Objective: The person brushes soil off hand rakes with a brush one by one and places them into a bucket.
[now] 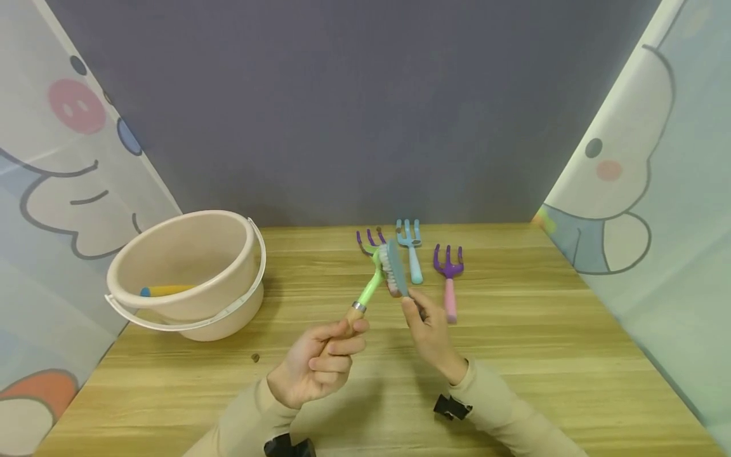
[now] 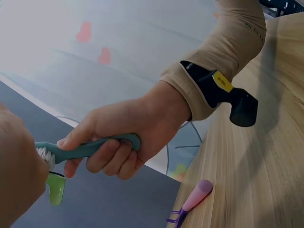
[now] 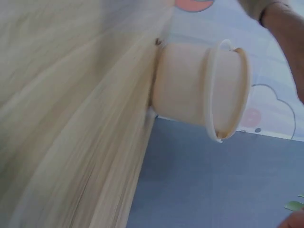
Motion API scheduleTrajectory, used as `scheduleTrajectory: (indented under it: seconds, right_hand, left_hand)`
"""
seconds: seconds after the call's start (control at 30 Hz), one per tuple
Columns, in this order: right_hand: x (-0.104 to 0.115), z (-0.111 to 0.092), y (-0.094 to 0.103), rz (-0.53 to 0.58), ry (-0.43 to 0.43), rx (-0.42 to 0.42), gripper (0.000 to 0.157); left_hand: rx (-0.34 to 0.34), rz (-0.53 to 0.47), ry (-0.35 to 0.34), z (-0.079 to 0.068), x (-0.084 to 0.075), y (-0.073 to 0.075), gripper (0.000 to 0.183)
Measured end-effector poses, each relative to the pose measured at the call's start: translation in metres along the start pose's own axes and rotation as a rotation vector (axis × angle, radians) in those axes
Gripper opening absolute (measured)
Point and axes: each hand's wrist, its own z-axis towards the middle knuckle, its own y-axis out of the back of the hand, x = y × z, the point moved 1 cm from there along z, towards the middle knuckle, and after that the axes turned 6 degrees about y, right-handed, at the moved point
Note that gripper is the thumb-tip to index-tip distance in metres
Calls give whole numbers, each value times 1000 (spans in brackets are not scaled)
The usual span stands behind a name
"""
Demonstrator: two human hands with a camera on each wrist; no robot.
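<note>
Grip of a person's left hand (image 1: pixel 322 362) is clenched round the tan handle of a green-necked tool (image 1: pixel 371 289) with a silvery collar, held above the desk (image 1: pixel 542 330). The right hand (image 1: pixel 431 330) grasps a blue-grey brush (image 1: pixel 399 270), white bristles against the green. The brush obscures part of the tool's head; whether the purple prongs (image 1: pixel 369 237) beyond belong to it is unclear. A smooth pale-blue fork (image 1: pixel 412 254) and a pink-handled purple fork (image 1: pixel 450 273) lie on the wood-grain surface. Left, a round cream bucket (image 1: pixel 188 254) half-hides a yellow-and-blue object (image 1: pixel 171 290).
</note>
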Motion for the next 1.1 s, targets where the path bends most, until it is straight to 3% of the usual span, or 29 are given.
scheduleTrajectory:
  seconds: [0.37, 0.57, 0.73, 0.9, 1.1]
  right_hand:
    - [4, 3, 2, 443, -177, 110, 32]
    - [4, 4, 3, 471, -254, 105, 32]
    - [1, 2, 6, 449, -311, 101, 29]
    - [-2, 0, 12, 362, -380, 91, 26]
    - [-6, 0, 21, 257, -471, 52, 26]
  left_hand:
    - [-44, 20, -34, -3, -1, 3, 19]
    - [-82, 58, -46, -3, -2, 4, 20]
    - [-154, 120, -70, -4, -2, 5, 17]
    - [-309, 305, -96, -7, -1, 7, 16]
    - [-605, 614, -105, -12, -1, 10, 6]
